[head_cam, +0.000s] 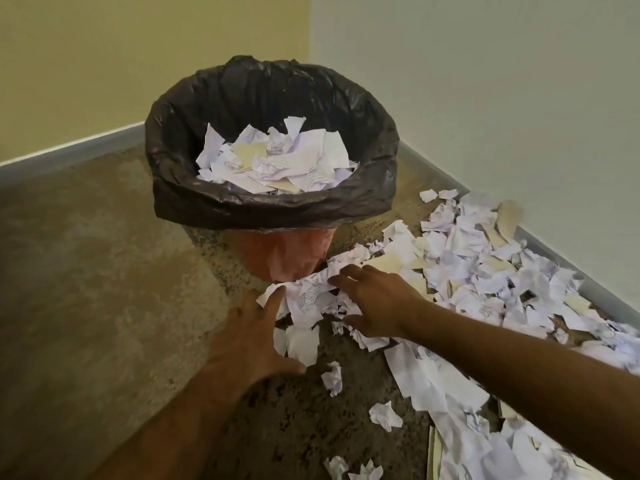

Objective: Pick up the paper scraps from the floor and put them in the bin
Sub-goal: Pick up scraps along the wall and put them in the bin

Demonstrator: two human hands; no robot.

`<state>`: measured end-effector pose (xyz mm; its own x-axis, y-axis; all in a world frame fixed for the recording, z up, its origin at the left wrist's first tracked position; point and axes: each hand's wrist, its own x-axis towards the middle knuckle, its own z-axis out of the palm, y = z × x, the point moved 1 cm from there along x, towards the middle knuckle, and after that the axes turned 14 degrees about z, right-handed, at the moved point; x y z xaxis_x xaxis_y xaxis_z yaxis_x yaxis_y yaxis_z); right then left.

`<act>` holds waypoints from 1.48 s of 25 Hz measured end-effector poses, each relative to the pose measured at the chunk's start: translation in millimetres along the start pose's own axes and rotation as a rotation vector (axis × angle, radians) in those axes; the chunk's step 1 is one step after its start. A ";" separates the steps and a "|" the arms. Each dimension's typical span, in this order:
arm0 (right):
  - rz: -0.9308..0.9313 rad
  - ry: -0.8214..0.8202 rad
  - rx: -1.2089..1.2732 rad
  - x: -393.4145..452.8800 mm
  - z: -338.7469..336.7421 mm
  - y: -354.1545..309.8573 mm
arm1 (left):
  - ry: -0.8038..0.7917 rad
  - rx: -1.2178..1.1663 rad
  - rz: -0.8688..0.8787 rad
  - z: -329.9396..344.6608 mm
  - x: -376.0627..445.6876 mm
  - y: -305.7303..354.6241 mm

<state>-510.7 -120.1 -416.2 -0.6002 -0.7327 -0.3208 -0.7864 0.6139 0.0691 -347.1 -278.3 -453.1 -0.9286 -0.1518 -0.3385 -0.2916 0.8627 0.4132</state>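
Both hands, left hand (254, 336) and right hand (375, 301), spread wide, corral paper scraps (308, 296) beside the bin (277, 206); loose scraps may slip out when lifted.

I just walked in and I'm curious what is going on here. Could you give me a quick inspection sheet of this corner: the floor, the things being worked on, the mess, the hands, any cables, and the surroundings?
Surface: speckled brown floor, bare to the left of the bin.
Job's things: bin with a black liner, already holding paper; paper scraps heaped along the right wall.
Clutter: loose crumpled bits lie near the forearms.
Grippers: left hand and right hand, fingers spread, both touching a small pile at the bin's foot.
Cables: nothing seen.
Surroundings: yellow wall, pale wall, grey skirting.
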 end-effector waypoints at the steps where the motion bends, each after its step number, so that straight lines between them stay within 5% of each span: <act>1: -0.017 -0.037 -0.067 7.6 10.8 0.1 | 0.038 -0.011 -0.023 6.5 5.5 1.9; 11: -0.149 -0.005 -0.111 64.2 43.8 -6.9 | 0.062 -0.071 -0.133 32.4 49.5 -0.9; 23: -0.191 -0.011 -0.028 63.6 53.3 -7.8 | 0.373 -0.302 -0.158 47.9 54.6 -11.5; 31: -0.090 0.140 0.406 21.6 21.7 23.7 | 0.531 -0.499 -0.165 40.2 19.3 -2.5; 37: -0.081 0.381 0.598 -39.1 -53.8 42.0 | 0.661 -0.538 0.071 -36.9 -23.5 35.0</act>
<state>-528.1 -81.5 -349.9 -0.6383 -0.7676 0.0575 -0.6813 0.5287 -0.5062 -343.9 -262.4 -399.5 -0.8429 -0.5007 0.1971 -0.1417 0.5600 0.8163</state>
